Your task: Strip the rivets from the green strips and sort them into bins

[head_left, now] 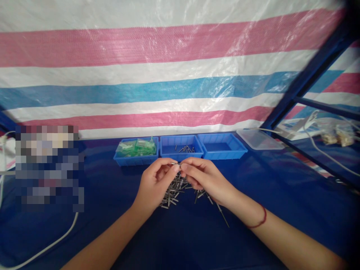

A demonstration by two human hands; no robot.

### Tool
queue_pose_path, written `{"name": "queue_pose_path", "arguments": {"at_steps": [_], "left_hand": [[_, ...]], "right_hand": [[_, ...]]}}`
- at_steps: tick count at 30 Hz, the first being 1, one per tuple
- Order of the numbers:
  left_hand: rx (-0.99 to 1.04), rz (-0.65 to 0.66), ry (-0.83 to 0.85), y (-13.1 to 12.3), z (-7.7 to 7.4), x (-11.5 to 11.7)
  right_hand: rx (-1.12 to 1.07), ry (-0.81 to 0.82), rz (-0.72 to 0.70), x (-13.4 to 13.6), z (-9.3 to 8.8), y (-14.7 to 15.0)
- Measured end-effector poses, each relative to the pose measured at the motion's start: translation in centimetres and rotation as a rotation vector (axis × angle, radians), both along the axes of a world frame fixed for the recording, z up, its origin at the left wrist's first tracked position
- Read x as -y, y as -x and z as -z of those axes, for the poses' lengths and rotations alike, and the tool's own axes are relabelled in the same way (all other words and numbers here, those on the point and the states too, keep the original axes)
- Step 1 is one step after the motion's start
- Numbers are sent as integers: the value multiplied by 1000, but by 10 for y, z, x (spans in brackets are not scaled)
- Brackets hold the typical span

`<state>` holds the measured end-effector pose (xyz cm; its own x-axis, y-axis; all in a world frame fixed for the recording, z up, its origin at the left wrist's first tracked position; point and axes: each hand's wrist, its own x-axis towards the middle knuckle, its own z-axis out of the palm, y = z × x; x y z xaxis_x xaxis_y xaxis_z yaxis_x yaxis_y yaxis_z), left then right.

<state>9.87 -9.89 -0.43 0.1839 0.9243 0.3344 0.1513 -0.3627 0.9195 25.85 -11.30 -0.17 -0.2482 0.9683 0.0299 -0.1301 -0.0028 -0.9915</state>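
Observation:
A small metal blind rivet [175, 164] is pinched at the fingertips of both hands, above the table. My left hand [156, 182] grips its left end between thumb and forefinger. On the other end, the thumb and forefinger of my right hand [206, 178] are closed, partly covering it. Below the hands lies a loose pile of blind rivets [172, 193], partly hidden by my fingers. One longer rivet with a thin pin [223, 215] lies by my right wrist. Beyond, the middle blue bin [181, 155] contains several rivets [186, 149].
A left blue bin [136, 161] holds green plastic packets [137, 147]; a right blue bin [225, 154] stands alongside. Further right lies a clear plastic lid [261, 139]. A white cable [53, 245] crosses the table at left, near a blurred-out area. Striped sheeting [157, 90] hangs behind.

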Motion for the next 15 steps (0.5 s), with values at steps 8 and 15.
{"name": "queue_pose_path", "arguments": {"at_steps": [8,15], "left_hand": [[-23,-44,-3,1,-1,1],[-44,-33,2,3,3,-2]], "right_hand": [[-54,8,-9,-2,3,2],[-42,-46,-6,-5,6,-2]]}}
